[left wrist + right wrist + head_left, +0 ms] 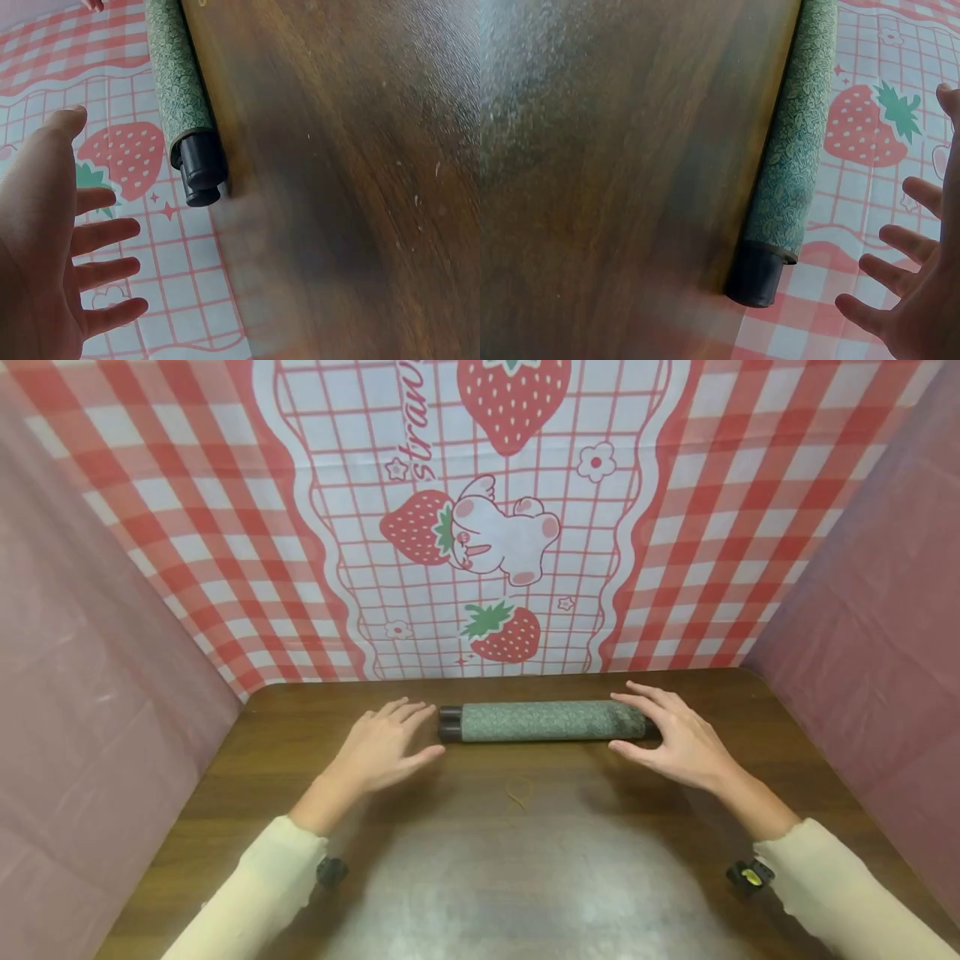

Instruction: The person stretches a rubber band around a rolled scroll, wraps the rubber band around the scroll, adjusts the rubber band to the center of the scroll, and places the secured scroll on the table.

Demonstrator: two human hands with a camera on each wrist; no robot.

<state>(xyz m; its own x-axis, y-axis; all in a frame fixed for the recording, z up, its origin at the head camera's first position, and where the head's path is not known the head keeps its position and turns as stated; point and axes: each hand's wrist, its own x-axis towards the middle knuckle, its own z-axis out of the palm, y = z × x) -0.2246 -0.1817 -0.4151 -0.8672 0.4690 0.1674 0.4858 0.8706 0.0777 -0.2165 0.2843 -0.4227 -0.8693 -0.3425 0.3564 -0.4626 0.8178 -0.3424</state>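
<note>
Neither hand holds anything: the left hand [378, 747] has its fingers spread beside one end of the rolled scroll [540, 721], and the right hand [678, 739], fingers likewise apart, is poised at the other end. From the two wrist views I see a gap between each hand and the roll.

The scroll lies level near the desk's far edge and roughly parallel to it, its green patterned backing wound about two rods whose black knobs [451, 732] show side by side at the left end. Closer to the middle of the desk [465, 860] lies a thin yellowish loop [516, 798], loose and apart from the scroll. Past the far edge hangs a strawberry-print cloth [585, 527], with pink curtains [862, 610] flanking the desk's side edges.

I judge this to be a moment of reaching for the scroll or of having just let it go; I cannot tell which. Handling it from here would call for both hands closing evenly on the rod ends.
</note>
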